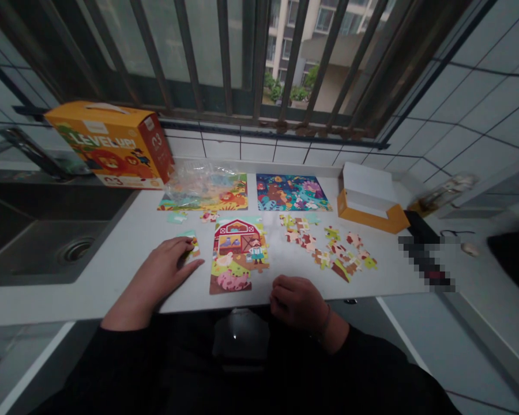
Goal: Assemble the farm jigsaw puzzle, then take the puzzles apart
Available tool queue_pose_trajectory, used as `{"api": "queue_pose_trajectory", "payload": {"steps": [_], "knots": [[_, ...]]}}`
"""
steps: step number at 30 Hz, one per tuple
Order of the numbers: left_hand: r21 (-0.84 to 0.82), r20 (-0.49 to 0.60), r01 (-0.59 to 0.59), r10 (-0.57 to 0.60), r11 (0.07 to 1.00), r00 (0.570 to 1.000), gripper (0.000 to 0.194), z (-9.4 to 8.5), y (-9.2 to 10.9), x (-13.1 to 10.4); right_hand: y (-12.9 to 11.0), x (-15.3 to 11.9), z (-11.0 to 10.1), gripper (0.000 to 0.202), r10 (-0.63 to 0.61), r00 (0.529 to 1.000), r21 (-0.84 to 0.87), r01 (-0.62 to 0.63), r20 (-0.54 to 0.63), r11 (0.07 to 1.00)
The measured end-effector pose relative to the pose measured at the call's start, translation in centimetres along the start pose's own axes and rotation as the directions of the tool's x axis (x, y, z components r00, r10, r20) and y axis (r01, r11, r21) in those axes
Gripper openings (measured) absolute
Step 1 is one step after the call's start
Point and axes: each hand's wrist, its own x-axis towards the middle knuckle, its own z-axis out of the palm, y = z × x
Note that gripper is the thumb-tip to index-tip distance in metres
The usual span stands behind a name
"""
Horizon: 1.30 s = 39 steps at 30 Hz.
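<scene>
My left hand (166,266) lies on the white counter, thumb spread away from the fingers. Its fingertips touch a small cluster of jigsaw pieces (194,246). To the right of it is a partly joined farm jigsaw (237,253), showing a red barn, a farmer, a hen and a pig. Near the counter's front edge, my right hand (300,302) is closed with its fingers curled; whatever may be inside them is hidden. Loose jigsaw pieces (337,251) are scattered beyond it to the right. More pieces (176,217) lie above my left hand.
Along the back lie a lion picture (225,196), partly under clear plastic wrap (194,181), and a dark blue sea picture (292,193). An orange puzzle box (116,147) stands beside the sink (38,248). An orange-and-white tray (372,210) sits at the right.
</scene>
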Motion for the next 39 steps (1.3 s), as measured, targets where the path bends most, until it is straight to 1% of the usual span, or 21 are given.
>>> {"api": "queue_pose_trajectory", "payload": {"steps": [4, 8, 10, 13, 16, 22, 26, 32, 36, 39], "knots": [[-0.064, -0.03, 0.011, -0.013, 0.998, 0.999, 0.052, 0.7, -0.2, -0.4, -0.1, 0.2, -0.1, 0.018, 0.052, 0.999, 0.027, -0.052, 0.016, 0.998], [-0.083, -0.055, 0.018, -0.023, 0.996, 0.998, 0.049, 0.8, -0.1, -0.4, 0.1, 0.4, -0.4, 0.014, 0.165, 0.986, 0.117, -0.163, -0.009, 0.98], [-0.085, -0.073, 0.01, -0.016, 0.996, 0.997, 0.047, 0.9, 0.0, -0.4, 0.3, 0.6, -0.7, 0.015, 0.233, 0.971, 0.163, -0.221, -0.058, 0.962], [-0.078, -0.081, 0.004, -0.011, 0.997, 0.997, 0.045, 1.0, 0.2, -0.5, 0.7, 1.0, -1.1, 0.024, 0.305, 0.945, 0.198, -0.278, -0.122, 0.94], [-0.062, -0.082, 0.002, -0.007, 0.998, 0.997, 0.045, 1.1, 0.2, -0.6, 0.9, 1.3, -1.2, 0.03, 0.37, 0.919, 0.207, -0.34, -0.133, 0.918], [-0.048, -0.101, -0.004, -0.001, 0.999, 0.995, 0.045, 1.3, 0.2, -0.8, 1.1, 1.5, -1.2, 0.032, 0.467, 0.868, 0.175, -0.44, -0.168, 0.881], [-0.072, -0.095, -0.028, 0.021, 0.997, 0.995, 0.04, 1.1, 0.4, -0.8, 0.9, 1.7, -1.4, 0.034, 0.494, 0.85, 0.169, -0.468, -0.182, 0.867], [-0.097, -0.06, -0.089, 0.084, 0.991, 0.995, 0.034, 1.3, 1.5, -0.6, 0.6, 1.9, -1.5, 0.039, 0.504, 0.852, 0.151, -0.485, -0.139, 0.862], [-0.074, -0.072, -0.059, 0.054, 0.996, 0.996, 0.03, 1.7, 2.5, -0.7, 0.7, 1.8, -1.4, 0.039, 0.5, 0.858, 0.146, -0.483, -0.116, 0.863], [-0.05, -0.08, -0.043, 0.039, 0.998, 0.996, 0.03, 1.8, 2.9, -0.9, 0.8, 1.6, -1.4, 0.038, 0.489, 0.865, 0.15, -0.472, -0.112, 0.869]]}}
